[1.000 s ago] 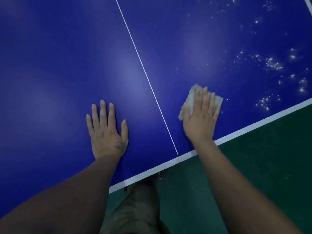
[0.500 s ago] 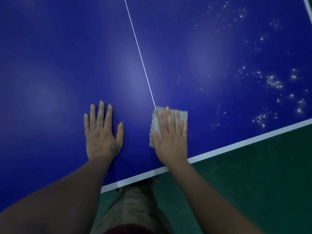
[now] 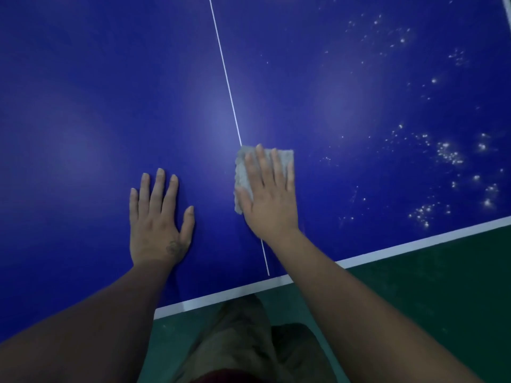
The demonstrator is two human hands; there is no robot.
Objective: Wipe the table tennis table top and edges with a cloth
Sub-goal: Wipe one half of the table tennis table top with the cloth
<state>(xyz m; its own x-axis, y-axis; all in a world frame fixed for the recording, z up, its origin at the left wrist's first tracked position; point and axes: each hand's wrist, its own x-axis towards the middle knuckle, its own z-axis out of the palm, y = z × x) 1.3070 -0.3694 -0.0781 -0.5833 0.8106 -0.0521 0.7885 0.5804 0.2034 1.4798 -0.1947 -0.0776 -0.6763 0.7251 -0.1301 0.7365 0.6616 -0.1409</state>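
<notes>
The blue table tennis table [image 3: 83, 111] fills most of the view, with a thin white centre line [image 3: 224, 70] and a white near edge stripe [image 3: 401, 247]. A folded grey cloth [image 3: 241, 172] lies on the centre line. My right hand [image 3: 269, 194] presses flat on the cloth with straight fingers. To its left, my left hand [image 3: 159, 219] rests flat on the bare blue surface, fingers spread. White specks [image 3: 448, 156] dot the right part of the table top.
Green floor [image 3: 442, 299] lies beyond the table's near edge at the lower right. My leg in khaki shorts [image 3: 237, 341] stands against the edge at the bottom centre.
My right hand has slid the cloth leftward from right of the centre line onto the line. My left hand has stayed planted on the table.
</notes>
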